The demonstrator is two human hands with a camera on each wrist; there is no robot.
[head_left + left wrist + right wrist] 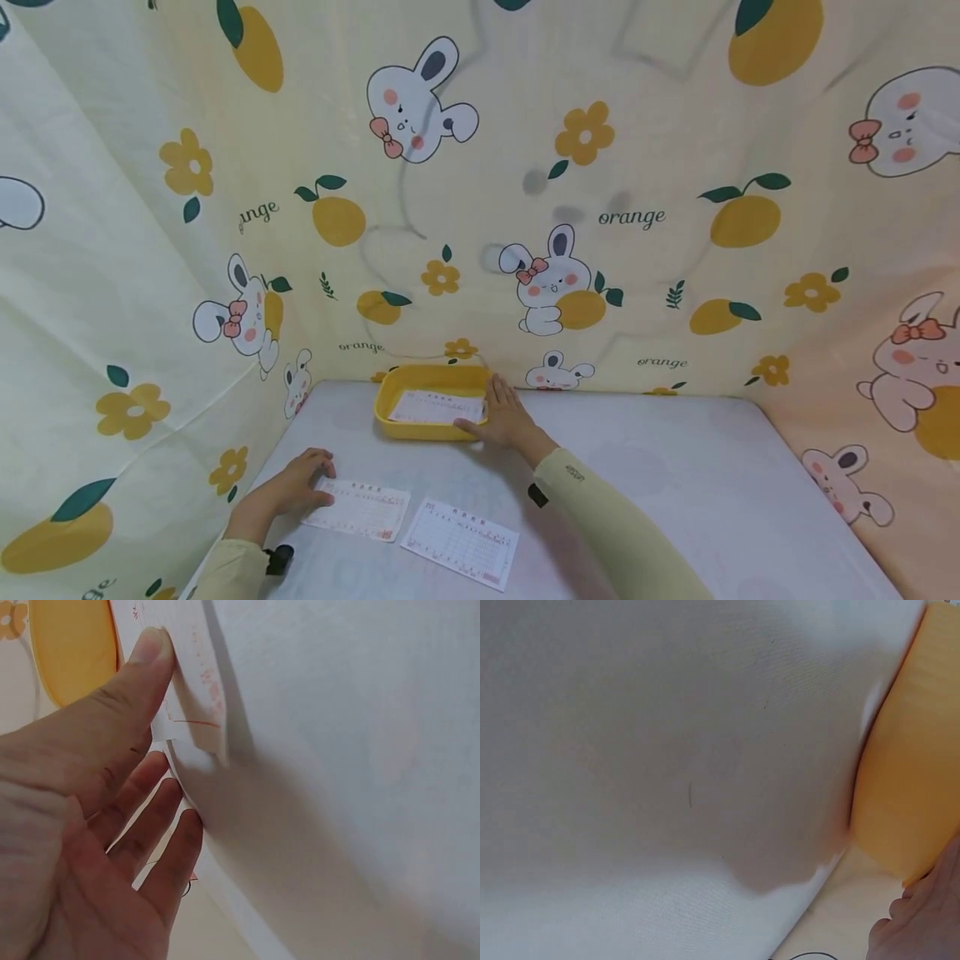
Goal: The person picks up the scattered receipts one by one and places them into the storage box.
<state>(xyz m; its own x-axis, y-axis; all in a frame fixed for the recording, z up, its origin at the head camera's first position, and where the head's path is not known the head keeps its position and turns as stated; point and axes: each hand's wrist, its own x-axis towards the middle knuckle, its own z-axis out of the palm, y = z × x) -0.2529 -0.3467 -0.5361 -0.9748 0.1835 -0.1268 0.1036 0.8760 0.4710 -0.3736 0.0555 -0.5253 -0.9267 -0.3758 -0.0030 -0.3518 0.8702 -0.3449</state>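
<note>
Two printed paper slips lie on the white table: a left slip [360, 510] and a right slip [460, 543]. My left hand [292, 483] is at the left slip's outer edge, thumb over the paper and fingers spread apart from it. In the left wrist view a corner of that slip [199, 690] stands off the table and casts a shadow. My right hand [510, 417] rests against the right end of a yellow tray [431, 432], fingers straight along its wall and thumb across the front rim. Another printed slip [435, 407] lies inside the tray.
The white table [645, 483] runs back to a patterned fabric backdrop [480, 192], with more fabric rising on the left and right. The tray stands close to the back edge. A dark wrist-worn device [279, 560] shows on the left arm.
</note>
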